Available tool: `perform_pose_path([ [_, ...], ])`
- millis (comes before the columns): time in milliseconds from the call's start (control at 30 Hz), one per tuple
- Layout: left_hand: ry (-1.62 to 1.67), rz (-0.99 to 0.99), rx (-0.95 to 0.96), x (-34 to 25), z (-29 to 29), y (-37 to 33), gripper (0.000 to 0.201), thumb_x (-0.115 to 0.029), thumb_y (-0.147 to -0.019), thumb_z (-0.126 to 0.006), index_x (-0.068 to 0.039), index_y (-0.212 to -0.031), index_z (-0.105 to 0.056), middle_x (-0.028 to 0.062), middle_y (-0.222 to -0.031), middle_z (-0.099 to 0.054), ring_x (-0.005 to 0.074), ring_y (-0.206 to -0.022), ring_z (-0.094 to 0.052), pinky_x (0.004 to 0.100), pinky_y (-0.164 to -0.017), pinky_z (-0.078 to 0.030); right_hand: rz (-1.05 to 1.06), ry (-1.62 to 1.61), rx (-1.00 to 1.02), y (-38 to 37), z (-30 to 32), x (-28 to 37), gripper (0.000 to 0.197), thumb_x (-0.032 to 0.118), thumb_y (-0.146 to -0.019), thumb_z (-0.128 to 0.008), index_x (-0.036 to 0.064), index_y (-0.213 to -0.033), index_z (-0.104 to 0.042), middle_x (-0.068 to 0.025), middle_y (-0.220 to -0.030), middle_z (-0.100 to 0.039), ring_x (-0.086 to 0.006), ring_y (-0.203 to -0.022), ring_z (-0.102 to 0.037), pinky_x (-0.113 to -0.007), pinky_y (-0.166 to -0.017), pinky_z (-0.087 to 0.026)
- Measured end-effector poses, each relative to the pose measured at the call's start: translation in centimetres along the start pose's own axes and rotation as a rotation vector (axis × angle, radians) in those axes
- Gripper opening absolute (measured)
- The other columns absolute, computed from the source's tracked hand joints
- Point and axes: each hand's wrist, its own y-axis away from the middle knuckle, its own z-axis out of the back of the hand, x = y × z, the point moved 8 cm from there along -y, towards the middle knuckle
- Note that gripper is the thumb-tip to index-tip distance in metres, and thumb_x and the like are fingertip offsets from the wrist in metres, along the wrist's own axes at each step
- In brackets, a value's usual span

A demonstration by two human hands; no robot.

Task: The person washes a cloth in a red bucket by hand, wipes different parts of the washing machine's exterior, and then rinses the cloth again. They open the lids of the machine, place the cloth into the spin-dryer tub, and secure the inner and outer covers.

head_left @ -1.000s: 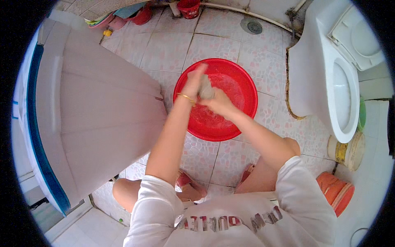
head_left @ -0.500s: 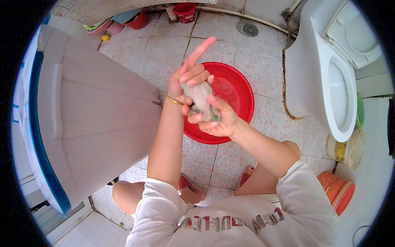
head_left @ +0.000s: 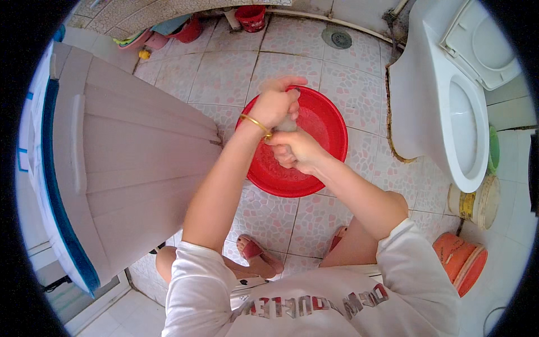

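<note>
Both fists clamp one pale wet cloth (head_left: 288,124): left hand (head_left: 276,105) above, right hand (head_left: 296,150) below (wringing grip), red basin (head_left: 331,132) underneath catching drips.

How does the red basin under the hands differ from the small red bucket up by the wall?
The red basin is wide, shallow and round, lying in mid-floor right below the hands; the small red bucket is narrow and deeper, standing at the far wall. The basin looks wet inside, while the bucket's inside cannot be seen. The left hand and right hand wring a pale cloth over the basin only. Both are red plastic.
</note>
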Motion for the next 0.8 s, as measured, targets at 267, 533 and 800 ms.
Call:
perform_pose_path([
  [267, -0.664, -0.015, -0.361, 5.4, 1.9, -2.7, 0.022, -0.005, -0.082, -0.042, -0.003, -0.096, -0.059, 0.0158, -0.074, -0.061, 0.0222, -0.057, -0.059, 0.0356, -0.054, -0.047, 0.056, 0.089, -0.304, -2.0, 4.6, -2.3, 0.016, 0.017, -0.086, -0.044, 0.0140, -0.071, -0.041, 0.0047, -0.051, -0.032, -0.0075, -0.039, -0.025, -0.025, -0.038, -0.015],
  [533, -1.131, 0.238, -0.409, 6.7, 1.9, -2.5, 0.027, -0.015, -0.082, -0.043, -0.002, -0.102, -0.054, 0.0208, -0.097, -0.062, 0.0325, -0.094, -0.060, 0.0418, -0.080, -0.046, 0.170, 0.224, -0.427, -5.3, 7.7, -4.5, 0.013, 0.018, -0.086, -0.048, 0.0119, -0.076, -0.046, 0.0002, -0.053, -0.044, -0.0095, -0.039, -0.035, -0.026, -0.036, -0.022],
  [800, -0.763, 0.164, -0.419, 9.8, 2.9, -1.2, 0.033, -0.022, -0.081, -0.051, 0.002, -0.104, -0.051, 0.0236, -0.099, -0.060, 0.0363, -0.093, -0.059, 0.0423, -0.086, -0.043, -0.051, 0.630, -0.493, -4.7, 10.8, -5.4, 0.022, 0.014, -0.079, -0.060, 0.0052, -0.094, -0.046, -0.0051, -0.076, -0.054, -0.0179, -0.073, -0.056, -0.033, -0.064, -0.046],
])
